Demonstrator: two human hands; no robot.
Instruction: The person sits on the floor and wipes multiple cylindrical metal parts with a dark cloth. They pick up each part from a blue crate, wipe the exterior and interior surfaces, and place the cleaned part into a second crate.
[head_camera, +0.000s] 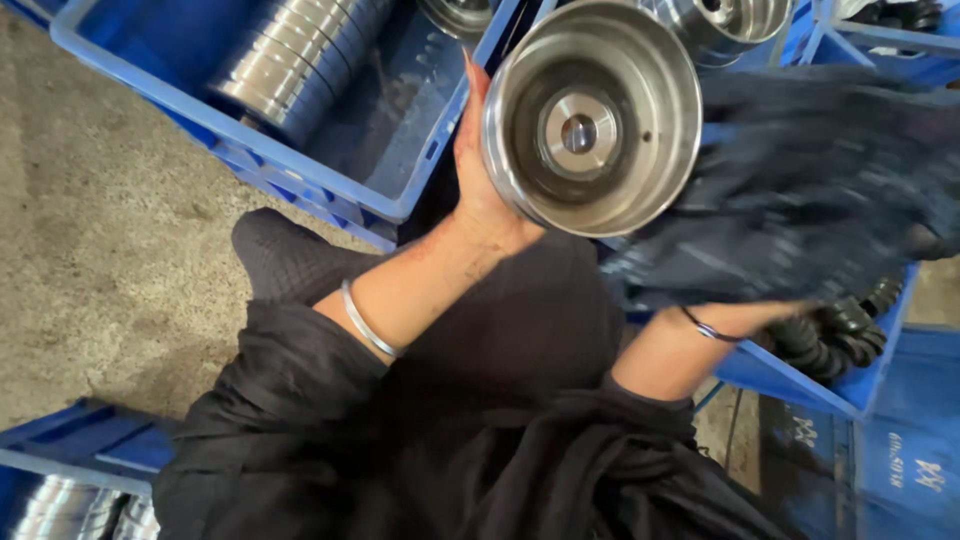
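Blue plastic crate (330, 185) upper left, on the concrete floor (90, 230): stack of machined steel rings (295, 55) lies on its side in it. Second blue crate (850, 390) on the right holds black ribbed rubber parts (835, 335). Third crate corner (70, 455) bottom left, more shiny steel parts in it.

Work piece: steel cup-shaped housing (592, 118), open mouth facing the camera, flat hub with a centre bore visible at the bottom. It's held up in the air above the gap between the crates, not resting on anything.

Left hand (478, 170) is clamped on the housing's left outer wall, palm against the rim, fingers hidden behind it. Silver bangle (368, 322) on that wrist. Right hand is buried under a dark cloth (800, 190) pressed against the housing's right side; only the wrist with a dark bangle (712, 330) shows. Cloth is motion-blurred, so it looks like a wipe stroke. Can't tell the right hand's grip under it.

My read on doing the wipe well:
- keep the left palm braced; the part looks heavy and slick
- rotate the housing into the cloth, not the cloth around it
- cover the rim edge and the outer wall; watch the rim, it may be sharp
- keep the loose sleeves off the bore
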